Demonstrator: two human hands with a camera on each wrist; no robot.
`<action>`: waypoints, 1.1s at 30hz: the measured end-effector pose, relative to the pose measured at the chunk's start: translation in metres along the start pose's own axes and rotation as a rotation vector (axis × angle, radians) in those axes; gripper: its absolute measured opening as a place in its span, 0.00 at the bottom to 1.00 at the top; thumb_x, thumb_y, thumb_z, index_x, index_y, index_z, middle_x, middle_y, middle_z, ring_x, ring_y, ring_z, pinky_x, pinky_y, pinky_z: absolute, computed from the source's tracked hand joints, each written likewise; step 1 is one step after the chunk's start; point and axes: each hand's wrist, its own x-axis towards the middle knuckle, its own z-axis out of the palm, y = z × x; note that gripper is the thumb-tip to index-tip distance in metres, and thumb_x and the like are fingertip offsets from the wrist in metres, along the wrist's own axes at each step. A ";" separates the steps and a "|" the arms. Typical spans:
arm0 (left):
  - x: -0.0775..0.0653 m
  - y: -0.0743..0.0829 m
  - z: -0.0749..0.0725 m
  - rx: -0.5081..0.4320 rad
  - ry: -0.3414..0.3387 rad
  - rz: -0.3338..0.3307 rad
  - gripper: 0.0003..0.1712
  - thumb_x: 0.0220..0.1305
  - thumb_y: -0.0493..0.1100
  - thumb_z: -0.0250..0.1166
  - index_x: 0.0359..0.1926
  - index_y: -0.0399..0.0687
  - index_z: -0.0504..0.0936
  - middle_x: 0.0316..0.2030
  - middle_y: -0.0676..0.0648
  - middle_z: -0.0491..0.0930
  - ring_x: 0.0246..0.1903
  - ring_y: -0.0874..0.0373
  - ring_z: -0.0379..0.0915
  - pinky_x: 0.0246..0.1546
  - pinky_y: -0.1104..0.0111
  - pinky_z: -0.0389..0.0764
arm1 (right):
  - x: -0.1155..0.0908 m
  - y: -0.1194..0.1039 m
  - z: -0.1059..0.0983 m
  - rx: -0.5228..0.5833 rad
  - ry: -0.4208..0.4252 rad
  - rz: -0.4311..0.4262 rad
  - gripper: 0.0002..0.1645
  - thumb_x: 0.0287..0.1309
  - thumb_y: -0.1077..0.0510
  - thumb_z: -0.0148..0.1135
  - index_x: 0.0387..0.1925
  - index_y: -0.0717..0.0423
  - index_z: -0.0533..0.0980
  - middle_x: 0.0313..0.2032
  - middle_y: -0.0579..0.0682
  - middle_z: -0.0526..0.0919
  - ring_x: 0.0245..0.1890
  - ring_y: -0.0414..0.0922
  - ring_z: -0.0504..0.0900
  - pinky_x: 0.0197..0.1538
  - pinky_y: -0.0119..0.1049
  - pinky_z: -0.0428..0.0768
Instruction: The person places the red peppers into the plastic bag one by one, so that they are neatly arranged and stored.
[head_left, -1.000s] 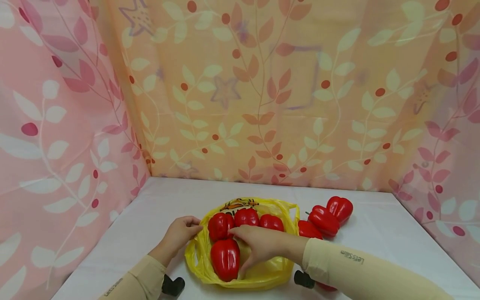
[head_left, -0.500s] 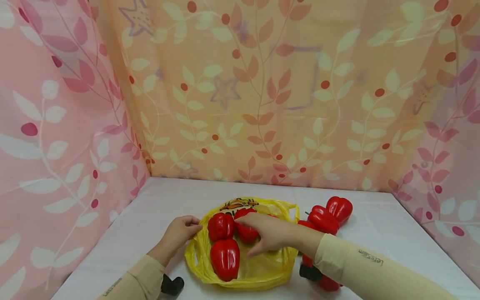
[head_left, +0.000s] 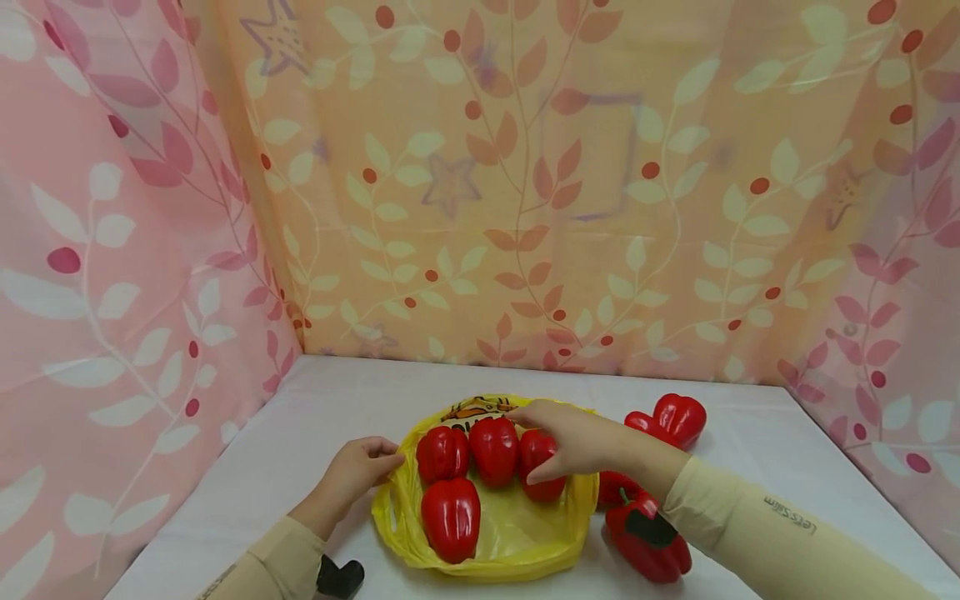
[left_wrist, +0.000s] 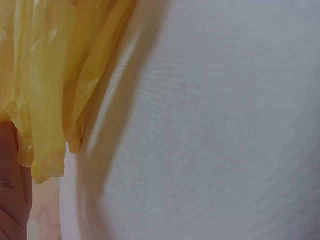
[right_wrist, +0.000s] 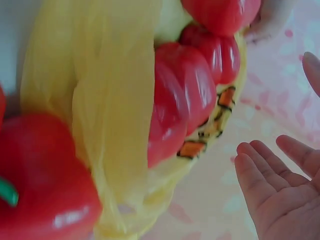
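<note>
A yellow plastic bag (head_left: 525,550) lies spread wide on the white table, with several red bell peppers inside, among them a front pepper (head_left: 451,521) and a middle one (head_left: 495,454). My left hand (head_left: 356,471) pinches the bag's left rim; in the left wrist view only part of that hand (left_wrist: 12,185) shows beside the hanging yellow plastic (left_wrist: 47,100). Over the bag's right side, my right hand (head_left: 581,437) has its fingers extended above the right pepper (head_left: 542,483), partly covering it. The right wrist view shows this hand (right_wrist: 287,195) with spread fingers, holding nothing.
Right of the bag lie several more red peppers, such as one at the back (head_left: 679,421) and one in front (head_left: 652,550) with a green stem. Small dark objects (head_left: 341,577) sit near the forearms. Patterned curtains (head_left: 525,183) stand behind and beside the table.
My right hand has moved right and back, from beside the front pepper past the middle one to above the right one. My left hand stays at the bag's rim.
</note>
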 end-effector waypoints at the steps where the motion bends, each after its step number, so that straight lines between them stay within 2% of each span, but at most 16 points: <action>1: 0.000 0.000 0.000 -0.003 -0.005 -0.001 0.12 0.54 0.46 0.66 0.35 0.42 0.81 0.31 0.49 0.79 0.30 0.58 0.73 0.36 0.65 0.80 | -0.001 0.002 -0.002 0.000 0.008 0.006 0.44 0.40 0.44 0.71 0.61 0.43 0.64 0.55 0.42 0.71 0.56 0.43 0.69 0.55 0.46 0.72; 9: 0.000 -0.002 0.001 0.000 -0.026 -0.024 0.13 0.52 0.47 0.68 0.34 0.42 0.81 0.30 0.50 0.79 0.30 0.58 0.73 0.36 0.66 0.80 | -0.017 0.026 -0.023 0.023 0.103 0.045 0.46 0.40 0.44 0.71 0.62 0.46 0.63 0.56 0.48 0.72 0.56 0.49 0.71 0.54 0.46 0.73; 15: -0.003 -0.001 0.002 -0.010 -0.029 -0.005 0.09 0.53 0.42 0.67 0.34 0.41 0.81 0.29 0.49 0.79 0.30 0.58 0.73 0.37 0.65 0.80 | -0.032 0.048 -0.034 0.056 0.156 0.087 0.46 0.41 0.44 0.71 0.63 0.47 0.63 0.57 0.51 0.72 0.56 0.51 0.72 0.52 0.47 0.74; 21: -0.004 0.000 0.003 -0.026 -0.032 0.013 0.08 0.53 0.38 0.67 0.34 0.40 0.81 0.29 0.49 0.78 0.30 0.58 0.73 0.38 0.64 0.80 | -0.047 0.067 -0.039 0.039 0.194 0.085 0.45 0.43 0.44 0.70 0.62 0.51 0.62 0.55 0.52 0.73 0.54 0.53 0.73 0.51 0.46 0.75; 24: -0.003 0.000 0.003 -0.020 -0.030 0.019 0.07 0.53 0.37 0.66 0.35 0.40 0.81 0.29 0.48 0.78 0.30 0.58 0.73 0.38 0.64 0.80 | -0.056 0.072 -0.039 0.049 0.192 0.108 0.44 0.43 0.45 0.70 0.62 0.52 0.63 0.54 0.54 0.74 0.54 0.55 0.73 0.49 0.48 0.76; 28: -0.003 0.000 0.003 -0.017 -0.025 0.017 0.08 0.53 0.37 0.66 0.35 0.40 0.81 0.28 0.48 0.78 0.30 0.58 0.73 0.38 0.64 0.80 | -0.070 0.078 -0.036 0.121 0.176 0.154 0.44 0.42 0.46 0.71 0.61 0.51 0.64 0.54 0.56 0.74 0.55 0.58 0.70 0.47 0.49 0.77; 33: -0.004 0.001 0.003 -0.027 -0.023 0.008 0.08 0.53 0.38 0.66 0.36 0.39 0.81 0.29 0.47 0.77 0.30 0.58 0.73 0.38 0.64 0.80 | -0.084 0.088 -0.029 0.196 0.149 0.184 0.43 0.41 0.47 0.71 0.60 0.50 0.65 0.54 0.57 0.73 0.55 0.61 0.69 0.42 0.44 0.80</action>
